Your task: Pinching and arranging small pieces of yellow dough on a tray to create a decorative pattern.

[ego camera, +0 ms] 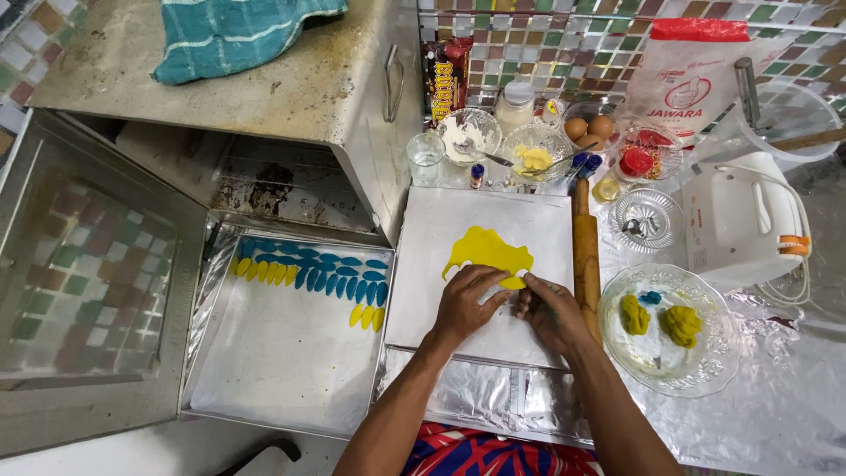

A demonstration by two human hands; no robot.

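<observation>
- Yellow dough (487, 250) lies flattened on the white board (538, 220), beside the rolling pin (585, 256).
- Left hand (465, 304) rests on its lower edge, fingers loosely curled.
- Right hand (550, 310) pinches that edge, fingertips together.

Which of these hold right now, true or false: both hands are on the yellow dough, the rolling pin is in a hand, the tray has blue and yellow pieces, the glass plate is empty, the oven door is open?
1. Both hands work at the yellow dough: true; the left hand and right hand meet at its near edge.
2. The rolling pin is held: false; it lies beside the white board, right of the dough.
3. The baking tray holds blue and yellow pieces: true.
4. The glass plate is empty: false; dough lumps lie on it.
5. The oven door is open: true.
</observation>
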